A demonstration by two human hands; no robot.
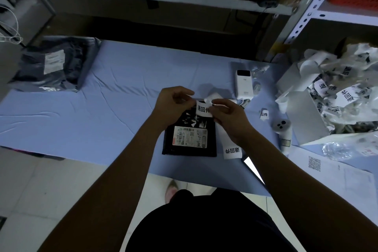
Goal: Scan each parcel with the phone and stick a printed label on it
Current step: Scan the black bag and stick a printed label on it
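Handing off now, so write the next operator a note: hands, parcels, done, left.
Left hand and right hand both pinch a label above the black parcel; a label strip trails from the right hand.
Phone lies screen-lit at the near table edge; grey parcel sits far left.
Label not yet stuck.
Left: stick it on; grey parcel's status unclear.

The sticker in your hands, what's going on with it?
A person's left hand and right hand both pinch a printed label just above a black parcel lying on the blue table. The label is not stuck on yet. What looks like the lit phone lies near the table's edge, and a grey parcel sits at far left.
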